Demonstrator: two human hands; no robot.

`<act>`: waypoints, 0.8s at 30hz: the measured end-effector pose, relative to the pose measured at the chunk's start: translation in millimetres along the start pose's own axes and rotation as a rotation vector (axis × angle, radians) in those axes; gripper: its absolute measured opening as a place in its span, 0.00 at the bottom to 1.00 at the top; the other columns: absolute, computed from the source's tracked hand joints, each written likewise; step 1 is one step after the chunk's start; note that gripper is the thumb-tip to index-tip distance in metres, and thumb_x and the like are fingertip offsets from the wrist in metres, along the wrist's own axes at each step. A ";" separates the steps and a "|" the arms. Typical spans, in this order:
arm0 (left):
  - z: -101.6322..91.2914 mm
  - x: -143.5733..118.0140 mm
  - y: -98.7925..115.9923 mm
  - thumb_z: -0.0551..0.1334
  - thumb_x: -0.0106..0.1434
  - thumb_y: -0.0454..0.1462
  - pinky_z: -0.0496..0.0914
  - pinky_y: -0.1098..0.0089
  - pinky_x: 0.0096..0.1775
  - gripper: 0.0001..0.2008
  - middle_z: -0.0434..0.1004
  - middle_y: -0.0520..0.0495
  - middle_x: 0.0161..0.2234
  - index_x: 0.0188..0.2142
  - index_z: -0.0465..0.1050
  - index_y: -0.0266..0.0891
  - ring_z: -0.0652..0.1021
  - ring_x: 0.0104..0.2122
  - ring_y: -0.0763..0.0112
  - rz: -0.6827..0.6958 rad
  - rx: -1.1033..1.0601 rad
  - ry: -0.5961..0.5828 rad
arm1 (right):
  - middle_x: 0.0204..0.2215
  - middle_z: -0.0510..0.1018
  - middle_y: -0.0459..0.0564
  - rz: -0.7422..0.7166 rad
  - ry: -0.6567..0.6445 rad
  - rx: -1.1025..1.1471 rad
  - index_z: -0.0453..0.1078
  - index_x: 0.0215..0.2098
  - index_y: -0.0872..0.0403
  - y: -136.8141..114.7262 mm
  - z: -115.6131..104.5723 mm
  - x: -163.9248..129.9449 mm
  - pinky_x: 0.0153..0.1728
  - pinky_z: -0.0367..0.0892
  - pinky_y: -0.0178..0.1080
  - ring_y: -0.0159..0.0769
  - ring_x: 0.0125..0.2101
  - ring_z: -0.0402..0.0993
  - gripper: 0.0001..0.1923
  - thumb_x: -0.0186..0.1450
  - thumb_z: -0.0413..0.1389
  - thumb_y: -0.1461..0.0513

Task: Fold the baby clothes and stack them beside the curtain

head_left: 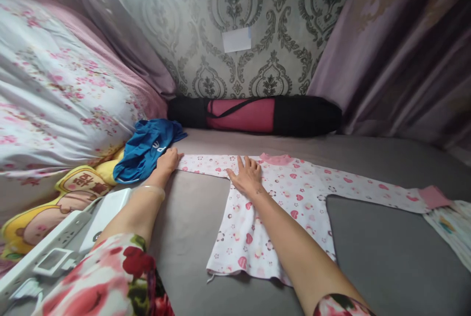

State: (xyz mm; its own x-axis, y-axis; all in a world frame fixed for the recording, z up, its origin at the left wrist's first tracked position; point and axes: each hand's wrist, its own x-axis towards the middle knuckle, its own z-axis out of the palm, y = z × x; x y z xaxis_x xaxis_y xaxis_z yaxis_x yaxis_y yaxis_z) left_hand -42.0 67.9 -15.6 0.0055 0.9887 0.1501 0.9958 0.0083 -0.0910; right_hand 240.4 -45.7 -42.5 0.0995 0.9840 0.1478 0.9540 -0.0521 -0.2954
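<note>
White cotton baby top (279,203), printed with small pink hearts and brown rings, lies flat on a grey bed surface (386,257) — sleeves spread wide to either side, pink neckband at the far edge, pink cuff on the sleeve to the right. Right hand (247,174) rests palm down on the garment near the shoulder, fingers (241,163) spread and flat, gripping nothing. Left hand (168,161) sits at the tip of the other sleeve, fingers bent over the cuff end; whether they pinch the cloth cannot be told. A pale bangle rings that wrist.

Just beside the left hand — a crumpled blue garment (147,149) with white lettering, touching a yellow cartoon cushion (55,203). White plastic object (73,237) lies near the left forearm. Floral quilt (55,90) heaped behind. Against the patterned wall (235,12), a rolled pink mat in a black carry bag (253,115). At the right edge, another printed cloth (452,227), partly out of view. No containers hold anything visible besides that bag.
</note>
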 end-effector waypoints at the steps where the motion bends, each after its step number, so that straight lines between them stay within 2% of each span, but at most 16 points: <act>1: -3.4 0.1 3.2 0.53 0.69 0.45 0.68 0.61 0.42 0.20 0.71 0.30 0.46 0.47 0.68 0.28 0.75 0.44 0.51 -0.008 0.013 0.030 | 0.64 0.59 0.57 0.001 0.001 0.000 0.53 0.67 0.53 0.0 0.0 -0.1 0.55 0.47 0.47 0.49 0.58 0.53 0.37 0.67 0.41 0.42; 4: -13.1 -6.2 29.1 0.51 0.70 0.46 0.65 0.55 0.50 0.22 0.68 0.29 0.51 0.49 0.68 0.26 0.70 0.52 0.47 0.040 0.026 0.116 | 0.64 0.58 0.57 0.000 -0.001 -0.002 0.53 0.67 0.53 -0.1 0.3 -0.3 0.55 0.46 0.47 0.49 0.58 0.52 0.37 0.67 0.41 0.42; 5: -14.7 -11.4 43.6 0.48 0.71 0.46 0.63 0.55 0.52 0.22 0.68 0.31 0.52 0.50 0.68 0.30 0.69 0.54 0.49 0.075 0.015 0.121 | 0.64 0.58 0.57 -0.002 0.001 -0.005 0.53 0.67 0.53 -0.1 0.6 -0.3 0.55 0.46 0.47 0.49 0.58 0.52 0.37 0.67 0.41 0.42; 6: -15.4 -18.5 60.5 0.45 0.72 0.45 0.62 0.59 0.55 0.22 0.69 0.36 0.54 0.52 0.67 0.34 0.69 0.55 0.55 0.159 -0.015 0.107 | 0.64 0.58 0.57 -0.004 0.006 -0.008 0.53 0.67 0.53 0.0 0.8 -0.3 0.55 0.46 0.47 0.50 0.58 0.52 0.37 0.67 0.41 0.42; 8: -14.0 -37.2 98.0 0.41 0.73 0.42 0.57 0.62 0.59 0.23 0.65 0.39 0.60 0.57 0.64 0.36 0.65 0.60 0.61 0.473 -0.181 -0.020 | 0.64 0.58 0.57 -0.007 0.011 -0.015 0.53 0.67 0.53 0.5 1.0 -0.1 0.55 0.46 0.48 0.50 0.58 0.52 0.36 0.67 0.41 0.43; 9: -12.6 -47.6 116.4 0.41 0.72 0.44 0.53 0.61 0.62 0.24 0.60 0.41 0.63 0.60 0.62 0.38 0.60 0.63 0.61 0.602 -0.254 -0.077 | 0.64 0.58 0.57 -0.009 0.007 -0.018 0.52 0.67 0.53 0.8 0.9 0.0 0.55 0.46 0.48 0.50 0.58 0.52 0.35 0.67 0.42 0.45; 11: -9.9 -66.9 146.9 0.39 0.72 0.48 0.48 0.58 0.64 0.28 0.53 0.43 0.67 0.66 0.53 0.40 0.53 0.66 0.61 0.645 -0.399 -0.186 | 0.64 0.57 0.56 -0.013 -0.015 -0.026 0.52 0.67 0.53 1.4 0.3 0.2 0.56 0.46 0.47 0.49 0.58 0.53 0.34 0.66 0.45 0.49; 13: -7.7 -79.3 165.2 0.37 0.71 0.50 0.47 0.58 0.64 0.31 0.47 0.43 0.68 0.68 0.47 0.37 0.50 0.67 0.62 0.629 -0.497 -0.260 | 0.65 0.56 0.56 -0.010 -0.039 -0.037 0.52 0.67 0.53 1.7 -0.5 0.5 0.56 0.46 0.47 0.49 0.58 0.52 0.33 0.65 0.47 0.52; 15: -5.4 -83.3 170.8 0.36 0.71 0.50 0.47 0.59 0.64 0.32 0.46 0.41 0.68 0.68 0.45 0.35 0.50 0.67 0.63 0.611 -0.554 -0.267 | 0.65 0.56 0.55 0.000 -0.046 -0.044 0.52 0.67 0.53 1.4 -1.0 0.7 0.57 0.46 0.46 0.48 0.59 0.52 0.33 0.66 0.46 0.54; 17: -1.8 -81.4 166.3 0.36 0.71 0.49 0.47 0.60 0.64 0.32 0.48 0.40 0.68 0.67 0.47 0.35 0.51 0.67 0.64 0.597 -0.557 -0.237 | 0.65 0.56 0.54 0.009 -0.035 -0.045 0.52 0.67 0.51 0.9 -0.6 0.9 0.57 0.46 0.46 0.48 0.59 0.52 0.31 0.67 0.44 0.54; 24: 16.2 -67.6 116.3 0.37 0.71 0.46 0.45 0.58 0.65 0.30 0.49 0.36 0.67 0.65 0.53 0.29 0.50 0.67 0.60 0.484 -0.337 -0.147 | 0.64 0.58 0.57 0.004 0.021 -0.039 0.54 0.66 0.53 0.3 4.9 1.9 0.55 0.47 0.48 0.50 0.59 0.51 0.35 0.67 0.43 0.45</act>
State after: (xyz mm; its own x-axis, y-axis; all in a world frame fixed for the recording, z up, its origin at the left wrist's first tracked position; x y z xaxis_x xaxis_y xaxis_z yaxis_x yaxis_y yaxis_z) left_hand 72.0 4.4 -52.3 0.4765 0.8787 0.0297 0.8575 -0.4720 0.2049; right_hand 239.5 -43.0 -47.0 0.1087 0.9801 0.1662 0.9638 -0.0629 -0.2591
